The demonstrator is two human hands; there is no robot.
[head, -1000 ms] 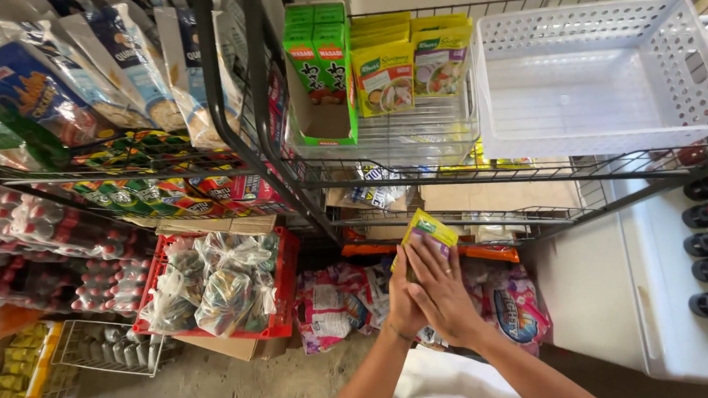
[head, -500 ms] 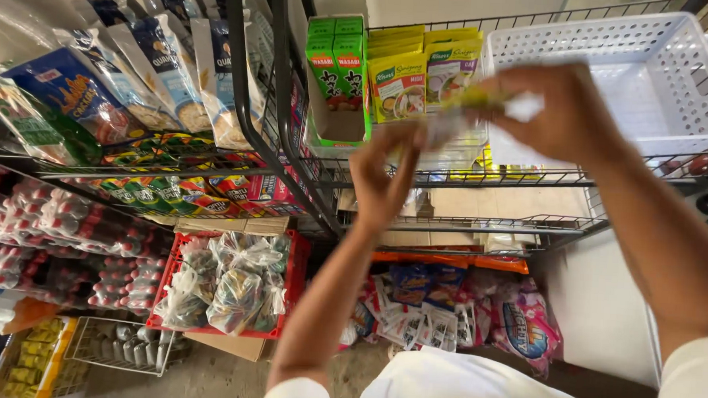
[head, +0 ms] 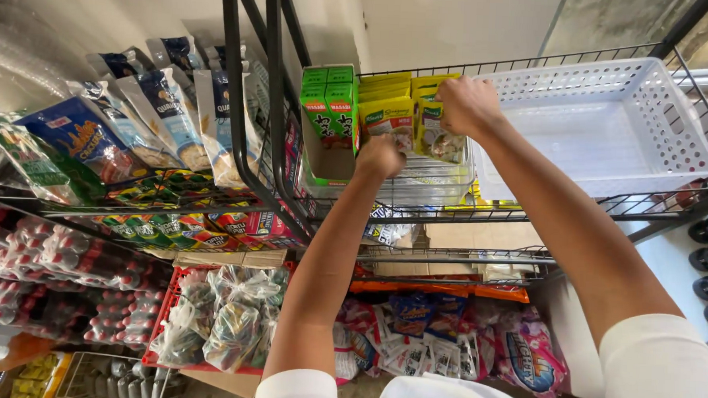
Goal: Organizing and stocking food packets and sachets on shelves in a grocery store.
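Stocking yellow packets on the top wire shelf.
Right hand [head: 468,104] grip clamped on a yellow packet [head: 444,139], setting it into the row; left hand [head: 381,155] closed at the neighbouring yellow packets [head: 386,117], whether gripping unclear. Green boxes [head: 332,106] left, white basket [head: 612,131] right. Next likely calls for seating it upright.

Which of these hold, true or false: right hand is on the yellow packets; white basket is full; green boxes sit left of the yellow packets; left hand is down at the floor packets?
1. The right hand is on the yellow packets: true.
2. The white basket is full: false, nothing shows inside it.
3. The green boxes sit left of the yellow packets: true.
4. The left hand is down at the floor packets: false, it is up at the shelf, just below the yellow packets.
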